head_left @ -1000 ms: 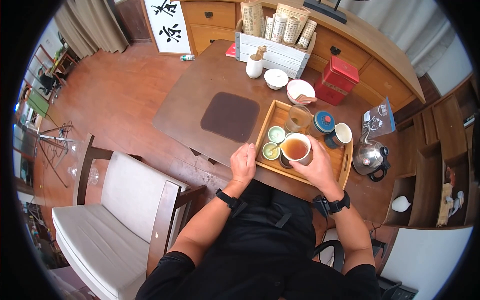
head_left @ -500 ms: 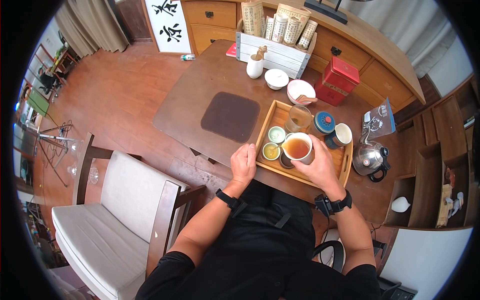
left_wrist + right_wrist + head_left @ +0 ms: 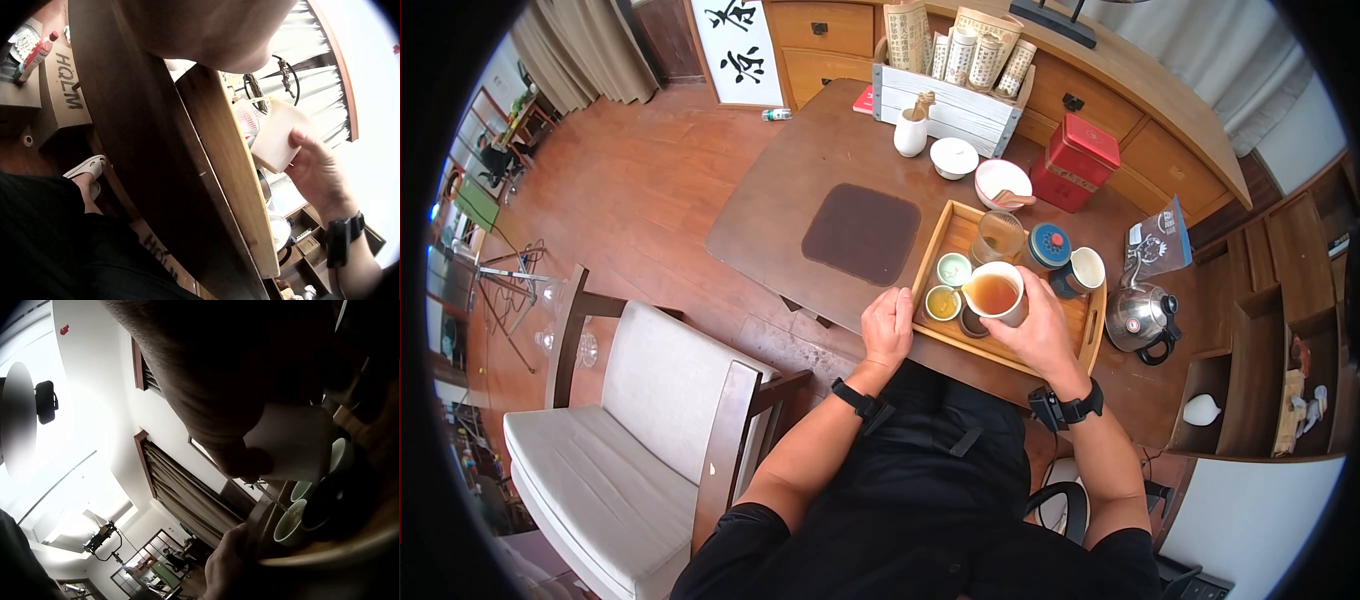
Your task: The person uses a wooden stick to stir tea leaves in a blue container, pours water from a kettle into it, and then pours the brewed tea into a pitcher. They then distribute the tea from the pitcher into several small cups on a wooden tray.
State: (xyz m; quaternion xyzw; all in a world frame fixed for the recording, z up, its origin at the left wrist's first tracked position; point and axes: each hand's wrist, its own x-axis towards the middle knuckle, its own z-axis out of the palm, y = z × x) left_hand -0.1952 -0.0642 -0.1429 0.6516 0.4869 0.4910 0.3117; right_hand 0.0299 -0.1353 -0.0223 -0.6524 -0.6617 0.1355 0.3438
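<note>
My right hand (image 3: 1040, 325) grips a white pitcher (image 3: 275, 142), tilted to the left. Amber tea (image 3: 997, 292) sits inside it. In the right wrist view a thin stream (image 3: 273, 499) runs from the spout into a small pale-green teacup (image 3: 283, 535), where yellowish tea shows. Another pale-green teacup (image 3: 953, 269) stands just behind it. A dark cup (image 3: 971, 322) is partly hidden beneath the pitcher. All stand on a bamboo tray (image 3: 931, 243). My left hand (image 3: 886, 328) rests beside the tray's left front corner, fingers loosely curled, holding nothing visible.
Also on the tray are a glass (image 3: 1000, 238), a blue-lidded jar (image 3: 1049, 245) and a dark mug (image 3: 1086, 268). A steel kettle (image 3: 1136, 315) stands to the right. White bowls, a red tin (image 3: 1076, 165) and a white crate (image 3: 945, 108) are behind; a dark mat (image 3: 862, 235) lies left.
The pitcher has shifted slightly right since a second ago, still tipped over the teacup. The yellow tea in that cup has risen. My left hand has stayed put.
</note>
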